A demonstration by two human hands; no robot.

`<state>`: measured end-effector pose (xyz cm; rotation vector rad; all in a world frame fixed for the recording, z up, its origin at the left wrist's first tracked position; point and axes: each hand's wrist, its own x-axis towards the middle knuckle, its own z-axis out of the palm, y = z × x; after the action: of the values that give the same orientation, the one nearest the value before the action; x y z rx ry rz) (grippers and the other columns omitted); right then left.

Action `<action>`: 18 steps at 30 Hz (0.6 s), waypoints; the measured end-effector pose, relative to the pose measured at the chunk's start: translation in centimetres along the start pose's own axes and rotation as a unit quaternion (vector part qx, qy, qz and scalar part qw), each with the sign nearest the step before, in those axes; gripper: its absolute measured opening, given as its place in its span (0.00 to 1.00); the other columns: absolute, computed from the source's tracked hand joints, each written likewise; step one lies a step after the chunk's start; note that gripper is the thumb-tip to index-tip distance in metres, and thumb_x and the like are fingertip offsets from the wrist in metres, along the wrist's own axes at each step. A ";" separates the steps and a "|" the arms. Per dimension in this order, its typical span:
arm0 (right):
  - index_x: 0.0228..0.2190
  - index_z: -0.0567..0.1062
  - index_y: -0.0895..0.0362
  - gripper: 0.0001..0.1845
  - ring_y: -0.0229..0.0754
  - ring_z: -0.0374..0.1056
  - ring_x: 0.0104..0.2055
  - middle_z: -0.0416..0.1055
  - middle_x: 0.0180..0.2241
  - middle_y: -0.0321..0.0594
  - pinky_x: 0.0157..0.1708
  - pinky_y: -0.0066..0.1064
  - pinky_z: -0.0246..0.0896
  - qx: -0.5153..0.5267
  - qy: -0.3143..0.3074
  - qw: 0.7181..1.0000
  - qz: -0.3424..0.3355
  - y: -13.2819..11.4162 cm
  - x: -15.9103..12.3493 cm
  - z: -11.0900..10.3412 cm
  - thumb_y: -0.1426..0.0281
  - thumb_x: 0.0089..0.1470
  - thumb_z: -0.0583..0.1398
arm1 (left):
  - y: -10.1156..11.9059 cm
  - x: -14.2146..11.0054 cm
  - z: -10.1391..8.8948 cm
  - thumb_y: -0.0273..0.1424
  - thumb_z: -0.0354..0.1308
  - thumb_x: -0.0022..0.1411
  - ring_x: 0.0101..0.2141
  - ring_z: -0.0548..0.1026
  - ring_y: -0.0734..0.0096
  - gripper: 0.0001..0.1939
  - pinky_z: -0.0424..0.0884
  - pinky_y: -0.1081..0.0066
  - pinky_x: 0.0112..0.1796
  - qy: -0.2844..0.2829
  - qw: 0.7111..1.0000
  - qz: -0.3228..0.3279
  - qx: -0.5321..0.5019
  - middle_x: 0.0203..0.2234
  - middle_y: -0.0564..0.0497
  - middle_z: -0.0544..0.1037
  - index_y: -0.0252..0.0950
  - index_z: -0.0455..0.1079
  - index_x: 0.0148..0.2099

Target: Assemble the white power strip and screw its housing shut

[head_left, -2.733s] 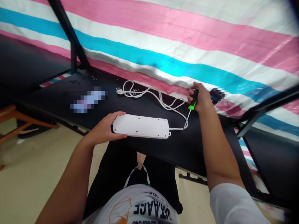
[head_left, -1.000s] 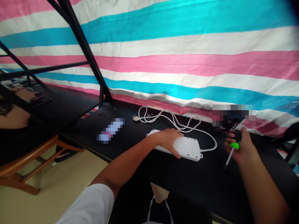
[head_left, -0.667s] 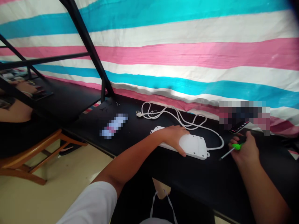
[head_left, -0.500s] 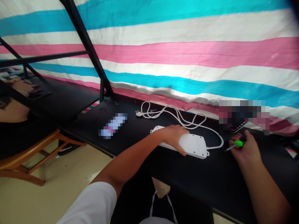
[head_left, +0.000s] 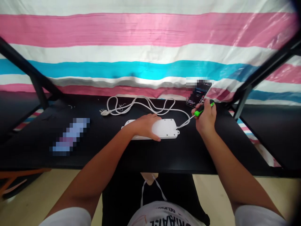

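A white power strip [head_left: 167, 128] lies on the black table, with small dark screw holes at its corners. My left hand [head_left: 147, 125] is laid across its middle, gripping it with the fingers over the far edge and the thumb at the near side. To its right, my right hand [head_left: 205, 119] is closed around the green and black handle of a screwdriver [head_left: 204, 109]. The screwdriver's shaft points down and left toward the strip's cord end, where its tip is hard to tell from the cord. The white cord [head_left: 150, 108] loops behind the strip to a plug [head_left: 103, 112].
A phone [head_left: 198, 93] leans against the striped sheet [head_left: 141, 31] behind my right hand. A flat pixelated object [head_left: 70, 135] lies on the table [head_left: 105, 153] at the left. Black frame bars [head_left: 256, 75] rise at both sides. White scraps [head_left: 121, 107] lie near the cord.
My view has turned right and downward. My right hand has brought the screwdriver closer to the strip's cord end. My left hand stays on the power strip.
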<state>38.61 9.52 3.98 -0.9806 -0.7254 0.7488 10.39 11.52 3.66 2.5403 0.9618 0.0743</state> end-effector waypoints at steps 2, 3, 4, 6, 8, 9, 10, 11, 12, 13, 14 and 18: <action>0.42 0.65 0.51 0.21 0.33 0.68 0.19 0.66 0.26 0.26 0.12 0.20 0.51 -0.009 -0.015 0.998 -0.065 -0.6 -0.6 0.0 0.49 0.62 0.63 | 0.1 0.0 0.0 0.58 0.72 0.46 0.59 0.68 0.44 0.51 0.65 0.54 0.59 -0.003 1.000 -0.005 0.001 0.61 0.44 0.70 0.42 0.64 0.67; 0.43 0.64 0.50 0.21 0.34 0.67 0.18 0.66 0.26 0.26 0.12 0.21 0.50 -0.014 -0.023 0.996 -0.086 -0.8 -1.0 0.0 0.49 0.63 0.62 | 0.1 0.0 0.0 0.58 0.72 0.46 0.58 0.69 0.44 0.51 0.65 0.54 0.58 -0.003 1.000 -0.006 0.002 0.60 0.44 0.70 0.42 0.64 0.66; 0.44 0.64 0.50 0.20 0.34 0.67 0.18 0.65 0.26 0.26 0.12 0.21 0.50 -0.018 -0.032 0.994 -0.101 -1.0 -1.3 0.0 0.50 0.64 0.62 | 0.2 0.0 -0.1 0.58 0.72 0.46 0.58 0.69 0.44 0.51 0.65 0.54 0.58 -0.004 1.000 -0.006 0.002 0.60 0.44 0.71 0.42 0.64 0.66; 0.46 0.64 0.50 0.20 0.33 0.68 0.19 0.66 0.27 0.26 0.12 0.22 0.52 -0.030 -0.052 0.992 -0.110 -1.4 -2.0 0.1 0.50 0.65 0.61 | 0.2 0.0 -0.1 0.59 0.73 0.45 0.58 0.70 0.44 0.52 0.66 0.54 0.59 -0.003 1.000 -0.008 0.002 0.59 0.44 0.71 0.42 0.64 0.67; 0.47 0.64 0.49 0.20 0.33 0.68 0.19 0.66 0.28 0.27 0.13 0.21 0.54 -0.042 -0.070 0.991 -0.107 -1.5 -2.6 0.3 0.50 0.65 0.61 | 0.2 0.0 -0.1 0.59 0.72 0.45 0.58 0.70 0.44 0.53 0.66 0.54 0.58 -0.003 1.000 -0.011 0.003 0.59 0.44 0.71 0.42 0.63 0.67; 0.47 0.65 0.48 0.20 0.33 0.68 0.20 0.66 0.29 0.27 0.14 0.22 0.54 -0.046 -0.078 0.990 -0.105 -1.6 -2.9 0.4 0.50 0.65 0.61 | 0.2 0.1 -0.1 0.59 0.72 0.44 0.58 0.70 0.44 0.53 0.66 0.53 0.58 -0.003 1.000 -0.013 0.004 0.60 0.43 0.71 0.42 0.63 0.67; 0.47 0.65 0.48 0.20 0.33 0.68 0.20 0.66 0.29 0.27 0.14 0.22 0.54 -0.048 -0.085 0.990 -0.102 -1.6 -3.1 0.5 0.50 0.65 0.61 | 0.2 0.1 -0.1 0.60 0.72 0.44 0.58 0.70 0.43 0.53 0.67 0.53 0.58 -0.004 1.000 -0.013 0.004 0.60 0.43 0.71 0.42 0.63 0.67; 0.48 0.65 0.48 0.20 0.33 0.69 0.20 0.66 0.29 0.28 0.14 0.22 0.54 -0.049 -0.089 0.990 -0.098 -1.6 -3.2 0.6 0.50 0.65 0.62 | 0.2 0.1 -0.1 0.60 0.72 0.44 0.58 0.70 0.43 0.53 0.67 0.53 0.58 -0.005 1.000 -0.013 0.005 0.60 0.43 0.71 0.42 0.63 0.67; 0.48 0.65 0.48 0.20 0.33 0.69 0.20 0.66 0.29 0.28 0.14 0.22 0.54 -0.048 -0.091 0.990 -0.093 -1.5 -3.3 0.6 0.50 0.65 0.62 | 0.3 0.1 -0.1 0.60 0.72 0.44 0.58 0.70 0.43 0.53 0.67 0.53 0.58 -0.006 1.000 -0.012 0.006 0.59 0.43 0.71 0.42 0.64 0.67; 0.48 0.66 0.48 0.20 0.34 0.69 0.20 0.66 0.29 0.28 0.14 0.22 0.54 -0.048 -0.092 0.991 -0.087 -1.5 -3.4 0.7 0.50 0.64 0.62 | 0.3 0.1 -0.1 0.60 0.72 0.45 0.58 0.70 0.43 0.53 0.67 0.53 0.58 -0.007 1.000 -0.013 0.006 0.59 0.43 0.71 0.42 0.64 0.67; 0.48 0.66 0.48 0.20 0.34 0.69 0.20 0.66 0.29 0.28 0.14 0.22 0.55 -0.049 -0.091 0.991 -0.084 -1.5 -3.5 0.7 0.50 0.64 0.62 | 0.3 0.1 -0.1 0.60 0.72 0.45 0.58 0.70 0.43 0.52 0.67 0.53 0.58 -0.008 1.000 -0.013 0.007 0.59 0.43 0.71 0.42 0.64 0.67; 0.49 0.67 0.48 0.20 0.35 0.70 0.21 0.67 0.29 0.29 0.14 0.23 0.56 -0.055 -0.096 0.990 -0.088 -1.8 -3.7 0.7 0.51 0.64 0.63 | 0.4 0.2 -0.2 0.59 0.73 0.45 0.58 0.70 0.42 0.52 0.67 0.52 0.58 -0.008 1.000 -0.014 0.008 0.59 0.42 0.71 0.43 0.64 0.66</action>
<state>36.43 6.17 5.17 -0.9365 -1.0168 0.6592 10.71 11.44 3.98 2.5376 0.9958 0.0378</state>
